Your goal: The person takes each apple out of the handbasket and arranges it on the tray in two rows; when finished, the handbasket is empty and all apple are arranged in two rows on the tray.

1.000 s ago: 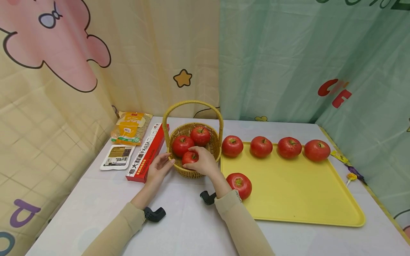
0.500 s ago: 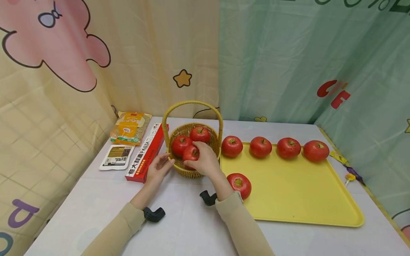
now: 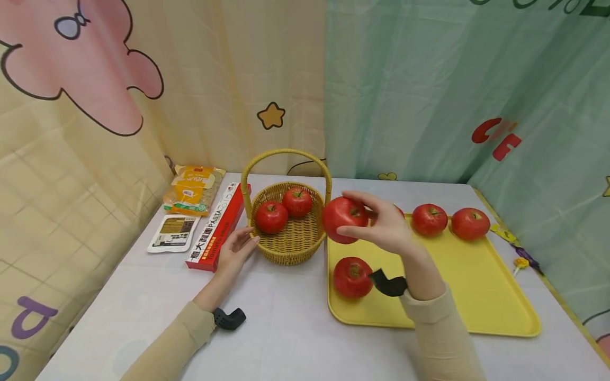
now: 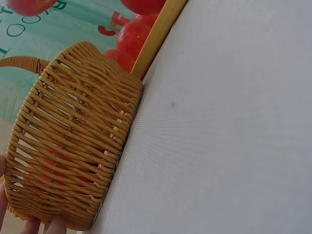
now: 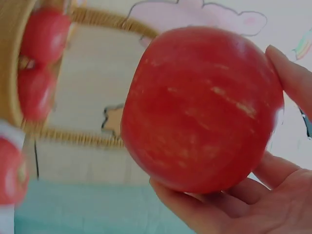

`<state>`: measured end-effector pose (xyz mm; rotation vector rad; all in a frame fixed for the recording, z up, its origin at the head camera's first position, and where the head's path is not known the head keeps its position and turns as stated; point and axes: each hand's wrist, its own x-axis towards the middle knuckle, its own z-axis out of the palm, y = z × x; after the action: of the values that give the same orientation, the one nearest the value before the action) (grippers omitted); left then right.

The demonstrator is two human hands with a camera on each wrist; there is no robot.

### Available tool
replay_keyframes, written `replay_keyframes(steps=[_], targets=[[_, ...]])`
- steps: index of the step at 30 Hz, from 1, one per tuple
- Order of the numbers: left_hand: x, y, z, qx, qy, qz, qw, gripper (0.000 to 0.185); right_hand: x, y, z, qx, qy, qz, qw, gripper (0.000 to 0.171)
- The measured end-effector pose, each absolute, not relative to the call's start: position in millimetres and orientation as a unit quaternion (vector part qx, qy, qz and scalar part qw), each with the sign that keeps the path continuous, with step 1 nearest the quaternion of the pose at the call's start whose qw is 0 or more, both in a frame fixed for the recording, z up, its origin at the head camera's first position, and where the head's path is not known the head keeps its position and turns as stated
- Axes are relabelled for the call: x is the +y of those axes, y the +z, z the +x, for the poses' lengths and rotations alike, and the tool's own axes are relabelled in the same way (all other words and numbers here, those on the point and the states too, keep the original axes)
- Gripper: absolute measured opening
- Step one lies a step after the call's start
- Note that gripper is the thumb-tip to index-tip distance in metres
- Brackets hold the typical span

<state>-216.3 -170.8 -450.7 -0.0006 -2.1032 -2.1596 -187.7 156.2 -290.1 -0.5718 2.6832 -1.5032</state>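
My right hand [image 3: 386,227] grips a red apple [image 3: 340,219] between thumb and fingers, raised just right of the wicker basket [image 3: 297,241]. In the right wrist view the held apple [image 5: 204,112] fills the middle, stem side hidden. Two red apples, one at the left [image 3: 271,217] and one behind it [image 3: 297,202], lie inside the basket, whose tall handle [image 3: 286,151] stands upright. With loosely bent fingers my left hand [image 3: 233,253] touches the basket's left side; in the left wrist view its fingertips [image 4: 56,225] lie against the woven wall [image 4: 73,131].
A yellow tray [image 3: 438,286] bears a front apple [image 3: 352,278]. Two back-row apples show at the right [image 3: 430,219] [image 3: 470,224]; another is mostly covered by my right hand. Left lie a pasta box [image 3: 216,230], a white packet [image 3: 172,233] and a grain bag [image 3: 193,190]; lollipops [image 3: 521,263] lie far right.
My right hand has lifted an apple out of the basket and carried it right, toward the tray's back left corner. The left hand has stayed at the basket's side.
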Motion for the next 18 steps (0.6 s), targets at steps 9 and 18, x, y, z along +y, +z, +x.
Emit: replay_keyframes(steps=[9, 18], targets=[[-170.7, -450.0, -215.9, -0.695, -0.716, 0.002, 0.06, 0.044, 255.8, -331.1, -172.9, 0.914, -0.374, -0.156, 0.032, 0.067], [-169.0, -451.1, -216.2, -0.692, -0.719, -0.002, 0.065, 0.044, 287.6, -382.4, -165.3, 0.907, -0.375, -0.168, 0.097, 0.067]])
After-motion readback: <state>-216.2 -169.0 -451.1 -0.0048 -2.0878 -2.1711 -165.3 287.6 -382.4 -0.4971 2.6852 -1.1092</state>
